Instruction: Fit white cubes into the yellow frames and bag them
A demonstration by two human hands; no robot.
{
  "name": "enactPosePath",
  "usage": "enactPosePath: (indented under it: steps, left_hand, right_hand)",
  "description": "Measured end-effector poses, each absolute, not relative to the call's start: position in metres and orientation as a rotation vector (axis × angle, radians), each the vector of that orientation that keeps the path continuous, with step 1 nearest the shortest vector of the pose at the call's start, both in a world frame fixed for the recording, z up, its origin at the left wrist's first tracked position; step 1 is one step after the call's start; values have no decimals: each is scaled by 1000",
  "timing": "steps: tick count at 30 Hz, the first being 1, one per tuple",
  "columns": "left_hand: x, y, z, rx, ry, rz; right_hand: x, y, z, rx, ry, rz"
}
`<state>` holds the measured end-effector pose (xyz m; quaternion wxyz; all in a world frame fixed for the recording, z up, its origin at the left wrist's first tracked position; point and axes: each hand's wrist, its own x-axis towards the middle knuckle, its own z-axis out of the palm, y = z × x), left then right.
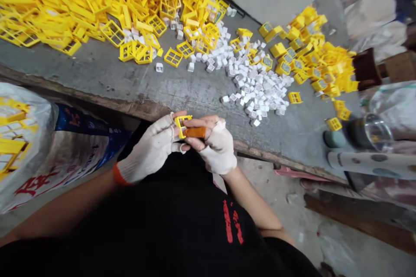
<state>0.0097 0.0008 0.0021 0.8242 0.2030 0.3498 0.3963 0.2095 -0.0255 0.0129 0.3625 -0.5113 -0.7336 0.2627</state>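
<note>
Both hands wear white gloves with bare fingertips, close together in front of the table's near edge. My left hand point(152, 147) grips a small yellow frame point(181, 127) between thumb and fingers. My right hand point(217, 143) is closed around an orange-brown piece point(195, 132), its end against or very near the frame; whether this is a tool handle or a wrapped finger is hard to tell. Beyond the hands, small white cubes point(260, 88) lie in a heap on the grey table point(130, 88).
A big pile of yellow frames point(91, 4) covers the back left, a smaller yellow pile point(325, 65) the right. An open sack point(48, 147) of yellow parts stands at the left. A clear cup point(378, 132) and a patterned roll point(373, 164) are at the right.
</note>
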Motion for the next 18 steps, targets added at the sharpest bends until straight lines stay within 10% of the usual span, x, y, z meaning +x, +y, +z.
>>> enactPosePath:
  steps: [13,18]
  left_hand:
    - [-22,5,7,387,777,978]
    - [-23,8,4,393,760,992]
  right_hand:
    - [221,192,4,-1774,-2411,194]
    - [222,142,11,-1462,-2118,609]
